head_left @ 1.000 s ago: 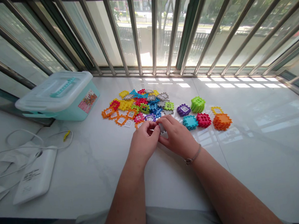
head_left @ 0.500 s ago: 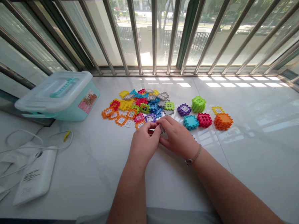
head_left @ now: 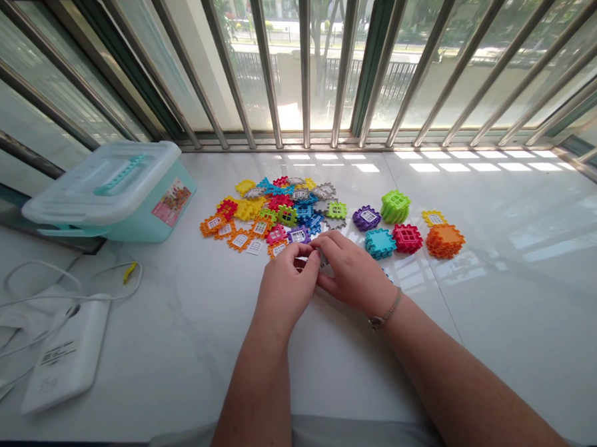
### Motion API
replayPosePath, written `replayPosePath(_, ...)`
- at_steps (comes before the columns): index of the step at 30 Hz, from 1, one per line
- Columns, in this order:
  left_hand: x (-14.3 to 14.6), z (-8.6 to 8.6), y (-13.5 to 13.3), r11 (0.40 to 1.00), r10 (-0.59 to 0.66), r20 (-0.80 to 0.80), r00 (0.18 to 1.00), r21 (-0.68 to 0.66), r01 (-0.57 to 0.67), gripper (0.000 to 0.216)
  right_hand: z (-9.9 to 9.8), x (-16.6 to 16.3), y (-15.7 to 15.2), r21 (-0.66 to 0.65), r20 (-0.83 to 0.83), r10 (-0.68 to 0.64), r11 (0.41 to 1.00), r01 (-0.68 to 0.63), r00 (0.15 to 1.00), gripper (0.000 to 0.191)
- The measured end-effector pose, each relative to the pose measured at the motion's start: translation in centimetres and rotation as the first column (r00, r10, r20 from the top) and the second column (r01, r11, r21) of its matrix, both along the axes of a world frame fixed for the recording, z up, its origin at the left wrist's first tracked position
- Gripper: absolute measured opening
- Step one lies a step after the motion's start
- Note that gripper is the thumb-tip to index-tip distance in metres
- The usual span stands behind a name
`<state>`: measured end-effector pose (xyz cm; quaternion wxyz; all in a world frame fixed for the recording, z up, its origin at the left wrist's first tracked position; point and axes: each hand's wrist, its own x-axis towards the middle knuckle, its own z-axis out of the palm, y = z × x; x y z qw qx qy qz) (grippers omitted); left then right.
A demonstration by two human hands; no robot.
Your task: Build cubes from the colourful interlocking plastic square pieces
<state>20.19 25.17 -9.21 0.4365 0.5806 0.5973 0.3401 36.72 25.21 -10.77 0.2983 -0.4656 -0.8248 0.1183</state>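
Note:
My left hand [head_left: 286, 287] and my right hand [head_left: 354, 274] meet at the middle of the white sill, fingers pinched together on a small grey toothed tile [head_left: 323, 258] that is mostly hidden between them. Just beyond the fingertips lies a loose heap of coloured square tiles [head_left: 278, 214]. To the right of it stand sorted stacks: purple [head_left: 366, 218], green [head_left: 395, 206], teal [head_left: 379, 243], red [head_left: 407, 238] and orange [head_left: 444, 240], with a single yellow tile [head_left: 432, 218] behind the orange one.
A pale teal storage box with a lid [head_left: 111, 193] sits at the back left. A white power bank [head_left: 65, 359] with white cables [head_left: 46, 290] lies at the front left. Metal window bars [head_left: 305, 63] close off the far edge of the sill.
The hands have stayed together on the grey tile, with fingers closing more over it. The view has shifted slightly; nothing else has moved.

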Motion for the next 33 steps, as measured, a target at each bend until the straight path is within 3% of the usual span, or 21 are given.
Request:
replayPosePath(10, 0.19, 0.65, -0.38, 0.994, -0.103, -0.179, 0.978, 0.010, 0.106, 0.015, -0.02, -0.16, -0.04, -0.117, 0.044, 0.004, 0.993, 0.001, 0.999, 0.035)
replayPosePath(22, 0.14, 0.55, -0.23, 0.997, -0.063, -0.135, 0.989, 0.027, 0.067, 0.014, -0.10, 0.06, 0.08, -0.011, -0.028, 0.010, 1.000, -0.010, 1.000, 0.038)
replayPosePath(33, 0.31, 0.62, -0.30, 0.994, -0.105, -0.161, 0.981, 0.022, 0.110, 0.016, -0.24, 0.09, 0.06, 0.036, -0.038, 0.015, 0.999, -0.014, 0.999, 0.040)
